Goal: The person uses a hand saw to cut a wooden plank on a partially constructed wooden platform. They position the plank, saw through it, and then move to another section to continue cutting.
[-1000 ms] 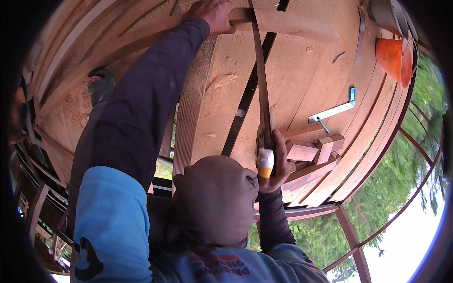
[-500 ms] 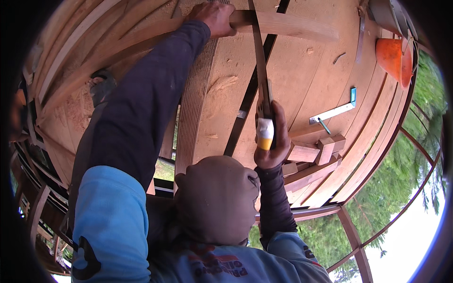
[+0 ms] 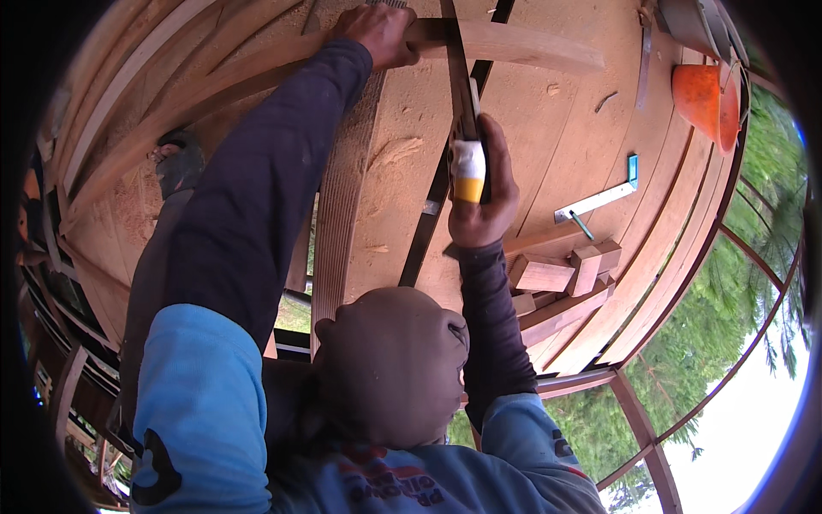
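My right hand [image 3: 490, 193] is wrapped round the white and yellow handle of a hand saw [image 3: 458, 77]. The saw's long blade points away from me and crosses a wooden board [image 3: 531, 46] that runs left to right at the far side. Just left of the blade, my left hand [image 3: 377, 36] grips this same board, with its fingers closed over it. The teeth and any cut in the wood are too small to make out. A thicker timber [image 3: 342, 197] extends toward me from beneath my left hand.
Wood offcuts [image 3: 556, 278] are piled right of my right forearm, near a try square [image 3: 599, 201] and a green pencil-like stick [image 3: 580, 224]. An orange container [image 3: 706, 103] stands far right. Sawdust [image 3: 396, 152] lies on the planks. Long curved boards [image 3: 154, 128] fill the left.
My right hand has pushed the saw away from me, so its handle is now closer to the board. My left hand keeps its grip on the board.
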`<control>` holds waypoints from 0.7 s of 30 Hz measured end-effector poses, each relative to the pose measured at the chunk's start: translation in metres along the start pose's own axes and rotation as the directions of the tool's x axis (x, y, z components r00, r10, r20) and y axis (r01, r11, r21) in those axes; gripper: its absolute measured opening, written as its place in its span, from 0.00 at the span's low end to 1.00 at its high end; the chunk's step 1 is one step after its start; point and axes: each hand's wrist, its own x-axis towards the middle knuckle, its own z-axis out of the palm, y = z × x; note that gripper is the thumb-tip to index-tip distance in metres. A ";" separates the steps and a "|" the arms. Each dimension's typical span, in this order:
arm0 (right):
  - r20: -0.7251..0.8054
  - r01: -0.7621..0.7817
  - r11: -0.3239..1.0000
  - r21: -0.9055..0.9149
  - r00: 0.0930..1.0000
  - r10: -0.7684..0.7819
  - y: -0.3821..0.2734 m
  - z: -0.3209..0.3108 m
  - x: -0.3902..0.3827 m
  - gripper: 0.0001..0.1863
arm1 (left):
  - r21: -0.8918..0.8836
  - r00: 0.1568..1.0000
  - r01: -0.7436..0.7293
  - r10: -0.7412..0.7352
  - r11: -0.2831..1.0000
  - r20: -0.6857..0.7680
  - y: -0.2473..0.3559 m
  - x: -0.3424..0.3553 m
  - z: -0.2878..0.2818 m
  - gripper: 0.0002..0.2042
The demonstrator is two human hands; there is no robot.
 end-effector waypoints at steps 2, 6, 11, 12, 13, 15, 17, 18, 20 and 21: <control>0.056 -0.198 0.973 0.121 0.980 0.192 -0.015 0.004 0.024 0.33 | -0.008 0.987 0.085 -0.083 0.996 0.137 0.009 -0.001 -0.010 0.19; 0.134 -0.220 0.975 -0.028 0.966 0.222 -0.053 -0.051 -0.098 0.32 | 0.013 0.996 0.085 -0.085 0.996 0.019 -0.012 -0.006 -0.007 0.18; 0.104 -0.271 0.962 0.031 0.958 0.266 -0.065 -0.058 -0.094 0.32 | 0.017 0.997 0.065 -0.064 0.998 -0.030 -0.011 -0.012 -0.010 0.19; 0.069 -0.172 0.983 0.070 0.983 0.168 -0.038 -0.036 -0.059 0.31 | 0.023 0.999 0.054 -0.053 0.998 -0.010 -0.006 -0.008 -0.008 0.20; 0.050 -0.123 0.991 0.057 0.991 0.120 -0.018 -0.011 -0.014 0.35 | 0.031 0.999 0.039 -0.039 0.999 0.008 -0.001 -0.004 -0.005 0.20; 0.053 -0.181 0.980 0.085 0.983 0.177 -0.012 0.002 0.008 0.41 | 0.035 0.996 0.036 -0.038 0.999 0.077 0.004 -0.005 -0.002 0.21; 0.083 -0.261 0.962 0.082 0.964 0.254 -0.027 -0.014 -0.024 0.44 | 0.040 0.986 0.058 -0.064 0.997 0.156 0.001 -0.006 -0.012 0.22; 0.098 -0.235 0.971 0.031 0.968 0.231 -0.039 -0.027 -0.050 0.45 | 0.027 0.991 0.040 -0.043 0.999 0.129 -0.001 -0.011 -0.008 0.22; 0.120 -0.341 0.939 0.042 0.935 0.334 -0.071 -0.064 -0.117 0.50 | 0.056 0.999 0.043 -0.045 0.997 0.021 -0.013 -0.011 -0.015 0.21; 0.095 -0.373 0.920 0.119 0.927 0.364 -0.082 -0.076 -0.139 0.44 | 0.080 0.999 0.047 -0.048 0.996 0.012 -0.013 -0.004 -0.021 0.22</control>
